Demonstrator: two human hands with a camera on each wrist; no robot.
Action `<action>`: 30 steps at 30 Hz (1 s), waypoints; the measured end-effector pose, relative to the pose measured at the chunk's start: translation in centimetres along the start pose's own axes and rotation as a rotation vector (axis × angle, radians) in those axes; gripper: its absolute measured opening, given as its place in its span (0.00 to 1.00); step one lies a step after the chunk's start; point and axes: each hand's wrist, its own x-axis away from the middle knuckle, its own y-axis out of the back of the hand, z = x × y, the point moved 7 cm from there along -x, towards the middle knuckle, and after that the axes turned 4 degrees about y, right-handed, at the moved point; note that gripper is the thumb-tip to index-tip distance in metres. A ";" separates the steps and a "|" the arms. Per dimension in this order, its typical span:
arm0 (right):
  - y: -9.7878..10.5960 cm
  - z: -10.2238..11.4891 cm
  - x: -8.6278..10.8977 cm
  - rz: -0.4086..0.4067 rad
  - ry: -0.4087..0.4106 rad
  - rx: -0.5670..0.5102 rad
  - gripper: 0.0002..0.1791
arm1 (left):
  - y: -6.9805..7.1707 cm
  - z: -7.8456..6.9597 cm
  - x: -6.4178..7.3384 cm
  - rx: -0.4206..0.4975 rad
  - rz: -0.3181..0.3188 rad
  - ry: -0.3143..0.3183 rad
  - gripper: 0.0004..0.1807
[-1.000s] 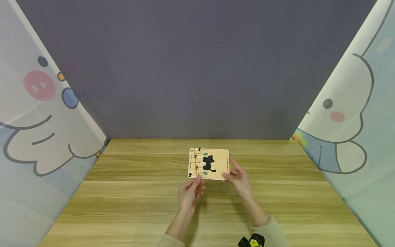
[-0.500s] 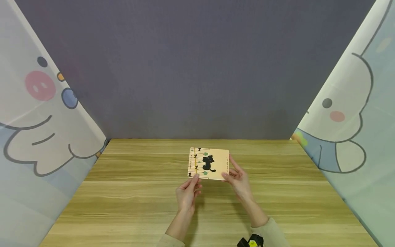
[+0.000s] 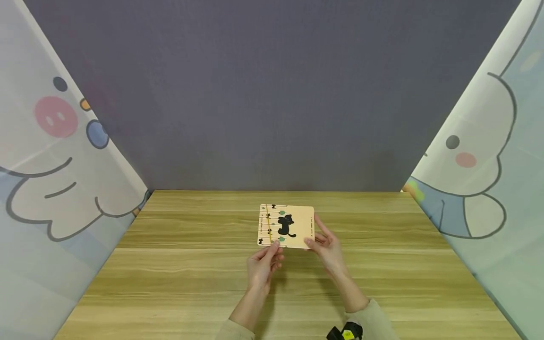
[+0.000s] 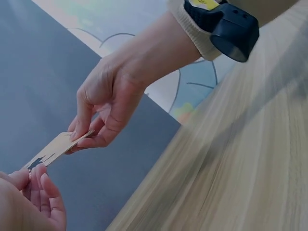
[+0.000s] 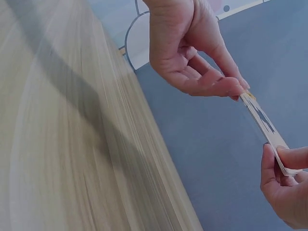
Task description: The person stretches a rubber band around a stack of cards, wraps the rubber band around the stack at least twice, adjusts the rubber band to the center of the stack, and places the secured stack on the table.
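Note:
A small cream notebook (image 3: 301, 222) with a black cat printed on it and a yellow elastic band near its left end is held above the table. My left hand (image 3: 260, 271) pinches its lower edge close to the band, thumb on top. At the lower right corner, my right hand (image 3: 331, 252) grips it, with the thumb on the face and a finger along the right edge. Seen edge-on in the right wrist view, the notebook (image 5: 267, 127) looks thin and layered. The left wrist view shows my right hand (image 4: 108, 103) holding the far end.
Beneath the hands lies a wood-grain table (image 3: 178, 274). A dark grey panel (image 3: 272, 94) stands at its back edge, and cartoon-printed curtains (image 3: 38, 198) flank both sides. A black wrist camera (image 3: 346, 331) is strapped by the right sleeve.
My left hand slid left to the band's lower end, then came back right along the lower edge. The notebook has shifted very slightly left and down; my right hand keeps its grip.

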 end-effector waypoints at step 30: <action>0.8 -1.1 0.5 0.069 -0.059 0.021 0.41 | -1.3 -8.8 1.5 -0.617 0.277 -0.246 0.08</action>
